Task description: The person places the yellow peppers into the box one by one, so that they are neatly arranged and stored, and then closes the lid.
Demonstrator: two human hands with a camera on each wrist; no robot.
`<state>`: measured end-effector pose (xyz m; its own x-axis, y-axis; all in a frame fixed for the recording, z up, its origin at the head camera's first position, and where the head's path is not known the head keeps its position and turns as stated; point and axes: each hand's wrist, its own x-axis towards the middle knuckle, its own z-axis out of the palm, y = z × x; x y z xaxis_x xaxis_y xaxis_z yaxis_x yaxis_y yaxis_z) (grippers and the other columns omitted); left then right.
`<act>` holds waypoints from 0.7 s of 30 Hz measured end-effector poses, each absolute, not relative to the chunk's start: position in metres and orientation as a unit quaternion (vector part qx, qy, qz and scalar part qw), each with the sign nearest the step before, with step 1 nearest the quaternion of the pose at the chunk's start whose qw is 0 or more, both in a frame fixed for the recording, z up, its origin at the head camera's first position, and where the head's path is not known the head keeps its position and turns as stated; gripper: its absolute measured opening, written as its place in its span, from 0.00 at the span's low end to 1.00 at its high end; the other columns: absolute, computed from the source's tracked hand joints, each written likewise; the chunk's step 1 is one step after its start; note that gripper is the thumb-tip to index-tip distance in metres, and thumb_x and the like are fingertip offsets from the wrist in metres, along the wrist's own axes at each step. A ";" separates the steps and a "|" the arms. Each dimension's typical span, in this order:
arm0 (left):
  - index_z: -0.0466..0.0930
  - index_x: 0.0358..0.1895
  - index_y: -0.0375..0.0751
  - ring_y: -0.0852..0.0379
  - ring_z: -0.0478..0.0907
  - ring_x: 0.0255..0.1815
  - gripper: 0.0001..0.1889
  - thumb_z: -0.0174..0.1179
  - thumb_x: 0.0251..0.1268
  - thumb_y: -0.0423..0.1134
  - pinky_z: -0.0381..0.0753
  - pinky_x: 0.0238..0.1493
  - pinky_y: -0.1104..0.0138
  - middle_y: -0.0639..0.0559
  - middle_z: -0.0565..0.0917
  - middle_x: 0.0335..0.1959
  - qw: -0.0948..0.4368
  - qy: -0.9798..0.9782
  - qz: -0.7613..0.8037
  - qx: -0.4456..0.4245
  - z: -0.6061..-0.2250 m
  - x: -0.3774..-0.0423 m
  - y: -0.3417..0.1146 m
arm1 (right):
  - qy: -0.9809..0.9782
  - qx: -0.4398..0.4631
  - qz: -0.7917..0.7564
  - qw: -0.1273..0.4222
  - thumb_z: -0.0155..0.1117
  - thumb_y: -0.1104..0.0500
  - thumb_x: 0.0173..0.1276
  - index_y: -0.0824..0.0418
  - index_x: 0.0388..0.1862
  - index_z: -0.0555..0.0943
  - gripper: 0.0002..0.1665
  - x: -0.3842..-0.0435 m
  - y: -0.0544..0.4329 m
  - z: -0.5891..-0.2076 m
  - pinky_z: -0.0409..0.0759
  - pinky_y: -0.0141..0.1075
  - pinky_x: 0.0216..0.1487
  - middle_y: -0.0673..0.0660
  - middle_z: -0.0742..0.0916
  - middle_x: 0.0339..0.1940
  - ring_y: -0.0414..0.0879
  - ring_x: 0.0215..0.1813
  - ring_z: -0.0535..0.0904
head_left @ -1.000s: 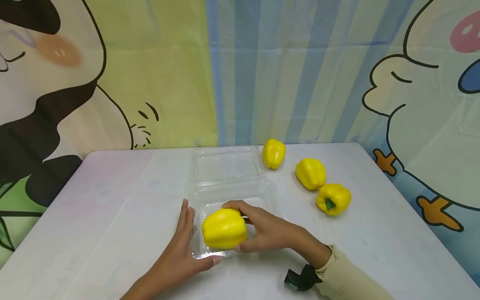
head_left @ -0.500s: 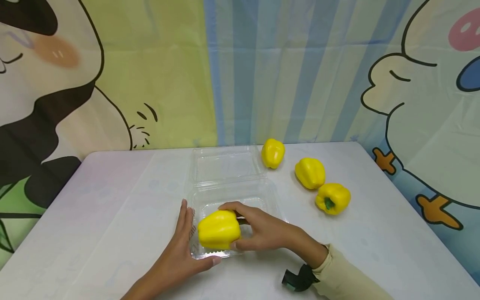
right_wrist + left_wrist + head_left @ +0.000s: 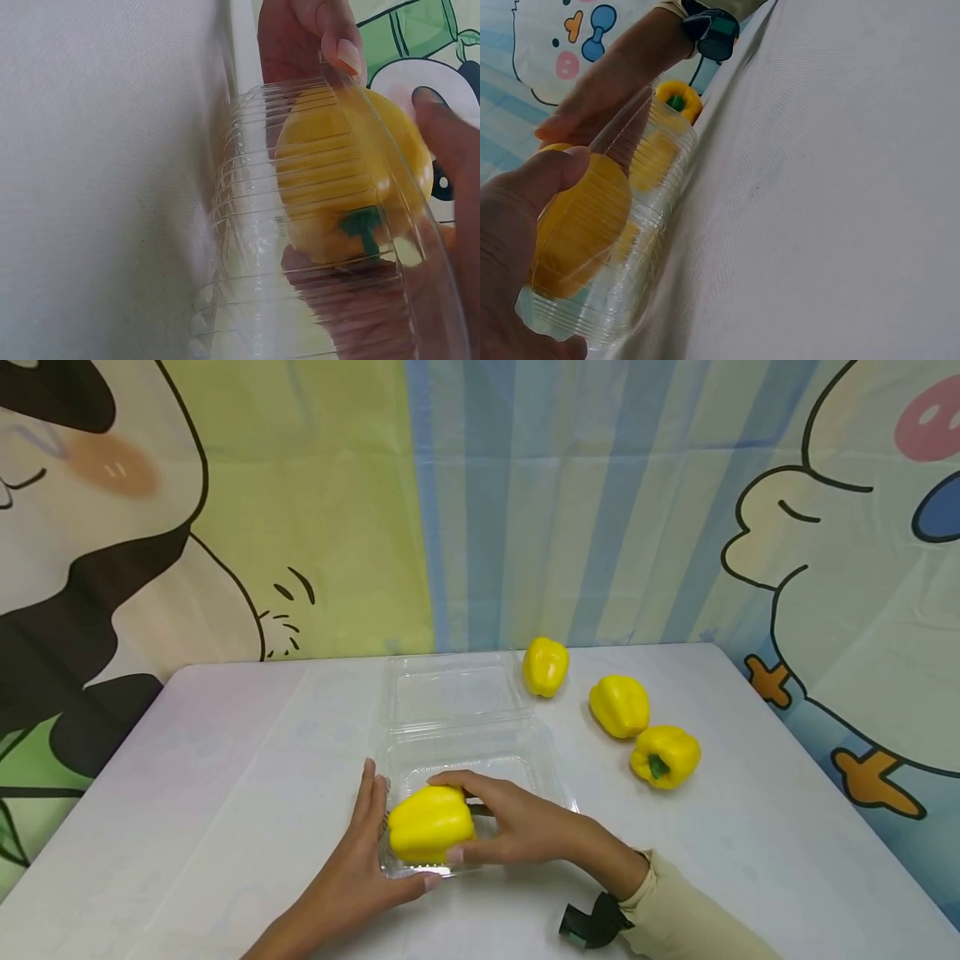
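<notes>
Pepper (image 3: 430, 825) is glossy yellow, lobed, on its side, green stem (image 3: 365, 229) towards the right hand (image 3: 521, 822); it's in the near-left part of a clear container (image 3: 525, 768), lid (image 3: 457, 689) laid back on the desk (image 3: 225, 793); versus a second ago, pepper and right hand are further left, closer to the left hand (image 3: 356, 864), which is about where it was; right hand grips the pepper's stem end, thumb on near side; left hand is spread, fingers straight along container's left wall, thumb by the near edge.
</notes>
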<state>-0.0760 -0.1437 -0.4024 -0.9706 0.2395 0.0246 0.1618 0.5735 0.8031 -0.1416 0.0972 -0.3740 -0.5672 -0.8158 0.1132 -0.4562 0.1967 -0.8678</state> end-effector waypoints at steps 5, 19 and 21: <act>0.25 0.78 0.54 0.38 0.41 0.76 0.70 0.73 0.42 0.65 0.55 0.64 0.37 0.51 0.30 0.79 0.041 0.888 0.444 0.114 -0.402 -0.077 -0.143 | 0.748 -0.418 -0.479 0.194 0.53 0.53 0.76 0.49 0.71 0.63 0.26 -0.142 0.097 -0.372 0.71 0.37 0.63 0.44 0.75 0.63 0.41 0.63 0.72; 0.26 0.78 0.56 0.38 0.41 0.77 0.69 0.74 0.43 0.64 0.55 0.64 0.36 0.56 0.28 0.79 0.053 0.893 0.436 0.102 -0.400 -0.076 -0.142 | 0.737 -0.403 -0.505 0.195 0.61 0.56 0.72 0.51 0.68 0.68 0.27 -0.144 0.095 -0.377 0.70 0.36 0.63 0.45 0.76 0.63 0.41 0.63 0.73; 0.25 0.77 0.58 0.38 0.41 0.77 0.69 0.74 0.43 0.63 0.54 0.64 0.35 0.54 0.30 0.79 0.053 0.891 0.439 0.100 -0.400 -0.076 -0.142 | 0.736 -0.402 -0.508 0.196 0.63 0.57 0.71 0.52 0.68 0.69 0.28 -0.144 0.094 -0.378 0.70 0.36 0.63 0.45 0.77 0.63 0.41 0.63 0.73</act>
